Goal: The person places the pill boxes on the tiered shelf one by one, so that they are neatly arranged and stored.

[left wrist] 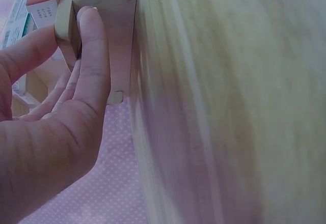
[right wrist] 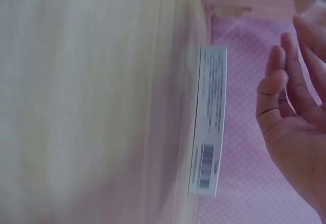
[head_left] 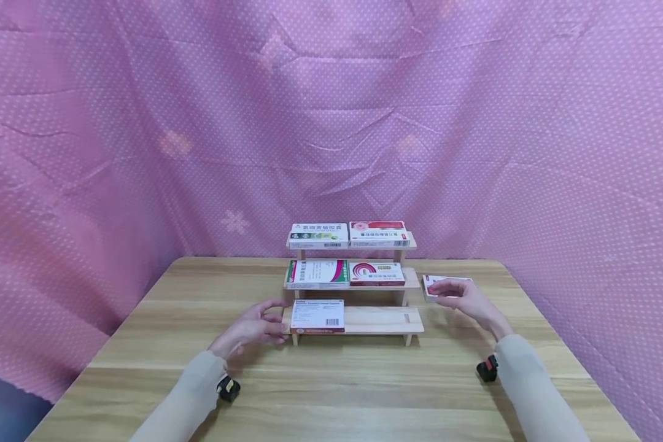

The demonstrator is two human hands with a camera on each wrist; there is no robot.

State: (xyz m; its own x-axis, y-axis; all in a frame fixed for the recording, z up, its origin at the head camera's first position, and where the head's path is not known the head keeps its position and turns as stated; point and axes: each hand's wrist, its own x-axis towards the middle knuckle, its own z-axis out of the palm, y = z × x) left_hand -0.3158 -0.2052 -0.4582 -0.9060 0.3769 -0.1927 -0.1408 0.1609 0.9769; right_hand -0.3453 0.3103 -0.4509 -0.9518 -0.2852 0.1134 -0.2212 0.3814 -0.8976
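Observation:
A three-tier wooden display stand [head_left: 383, 320] holds several medicine boxes. My left hand [head_left: 256, 325] grips the left end of its lowest board, thumb on one face and fingers on the other, as the left wrist view shows. On that tier lies a white medicine box [head_left: 317, 314] with a brown-red lower edge. My right hand [head_left: 472, 301] hovers over another white medicine box [right wrist: 208, 122], which lies flat on the table right of the stand. In the right wrist view the fingers are loosely bent and apart from this box, holding nothing.
On the middle tier lie a green-and-magenta box [head_left: 317, 273] and a box with red arcs [head_left: 377, 274]. The top tier bears a white-green box [head_left: 318, 235] and a red-white box [head_left: 378, 234]. A pink dotted cloth [head_left: 331, 123] hangs behind the wooden table [head_left: 331, 393].

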